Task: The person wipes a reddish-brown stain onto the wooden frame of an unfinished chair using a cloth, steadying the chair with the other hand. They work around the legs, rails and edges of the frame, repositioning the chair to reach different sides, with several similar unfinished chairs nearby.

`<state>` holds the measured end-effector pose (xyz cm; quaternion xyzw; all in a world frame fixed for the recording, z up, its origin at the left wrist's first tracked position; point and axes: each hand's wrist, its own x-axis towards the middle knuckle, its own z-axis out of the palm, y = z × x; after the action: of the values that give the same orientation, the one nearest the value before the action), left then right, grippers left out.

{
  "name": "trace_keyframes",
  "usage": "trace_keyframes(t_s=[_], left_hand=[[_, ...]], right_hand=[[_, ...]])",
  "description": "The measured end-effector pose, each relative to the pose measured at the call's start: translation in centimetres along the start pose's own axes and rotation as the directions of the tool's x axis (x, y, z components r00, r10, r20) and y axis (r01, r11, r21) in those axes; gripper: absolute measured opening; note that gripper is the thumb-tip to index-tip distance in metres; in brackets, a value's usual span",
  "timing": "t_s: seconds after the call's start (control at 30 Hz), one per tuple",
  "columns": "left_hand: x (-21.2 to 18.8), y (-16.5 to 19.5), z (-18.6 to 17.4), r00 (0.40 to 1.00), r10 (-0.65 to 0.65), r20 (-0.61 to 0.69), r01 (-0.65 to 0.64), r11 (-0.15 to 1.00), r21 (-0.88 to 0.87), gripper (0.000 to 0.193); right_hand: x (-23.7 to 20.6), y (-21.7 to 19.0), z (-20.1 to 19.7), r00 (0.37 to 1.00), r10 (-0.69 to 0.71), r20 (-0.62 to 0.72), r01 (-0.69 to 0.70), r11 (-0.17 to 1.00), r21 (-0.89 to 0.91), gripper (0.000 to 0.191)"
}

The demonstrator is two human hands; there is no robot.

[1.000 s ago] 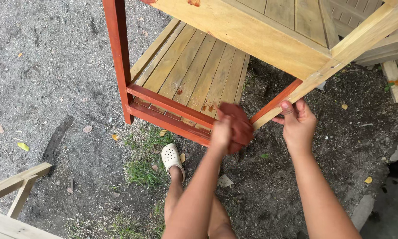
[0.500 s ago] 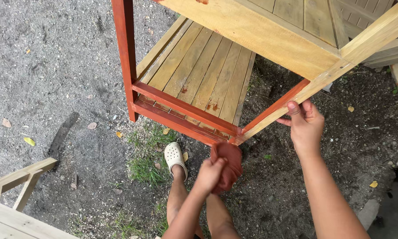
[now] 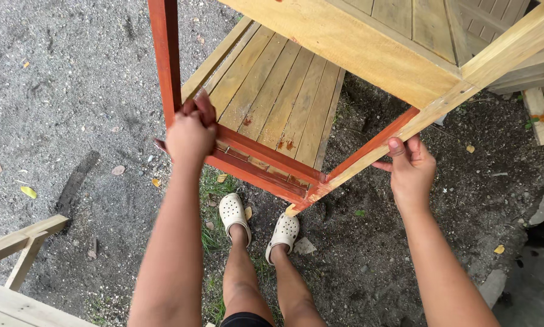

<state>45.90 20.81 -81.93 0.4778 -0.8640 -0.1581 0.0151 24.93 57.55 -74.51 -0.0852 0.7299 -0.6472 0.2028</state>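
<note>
A pale wooden furniture frame [image 3: 357,48] with a slatted shelf [image 3: 278,97] stands on gravel in front of me. One leg [image 3: 166,54] and the lower front rails [image 3: 266,163] are stained red-brown. My left hand [image 3: 190,136] is shut on a red-brown stained cloth [image 3: 204,106] and presses it against the left end of the red rail, beside the red leg. My right hand [image 3: 411,166] grips the slanting pale leg [image 3: 459,94] on the right, where a red side rail [image 3: 375,145] meets it.
My feet in cream clogs [image 3: 234,212] stand on gravel and a patch of grass under the rail. Another unstained wooden frame [image 3: 18,242] sits at the lower left. Wood offcuts [image 3: 541,112] lie at the right, with a grey slab [image 3: 535,266] at the lower right.
My left hand carried the cloth from the rail's right corner, down below it, then across to the left end by the red leg. My right hand stayed on the pale leg.
</note>
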Motion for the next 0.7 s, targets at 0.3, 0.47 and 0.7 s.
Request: trace_keyframes(t_s=[0.3,0.47,0.7], left_hand=[[-13.0,16.3,6.4,0.844,0.077,0.531,0.045,0.976,-0.212,0.052],[-16.1,19.6,8.0,0.858,0.127,0.498,0.142,0.872,-0.468,0.039],[-16.1,20.1,7.9,0.919,0.15,0.366,0.097,0.811,-0.577,0.043]], right_hand=[[0.0,-0.5,-0.1,1.0,0.012,-0.014,-0.012,1.0,-0.009,0.027],[0.2,-0.7,-0.4,0.998,0.065,-0.012,-0.064,0.997,0.042,0.031],[0.4,0.1,-1.9,0.994,0.107,0.023,-0.108,0.993,0.051,0.033]])
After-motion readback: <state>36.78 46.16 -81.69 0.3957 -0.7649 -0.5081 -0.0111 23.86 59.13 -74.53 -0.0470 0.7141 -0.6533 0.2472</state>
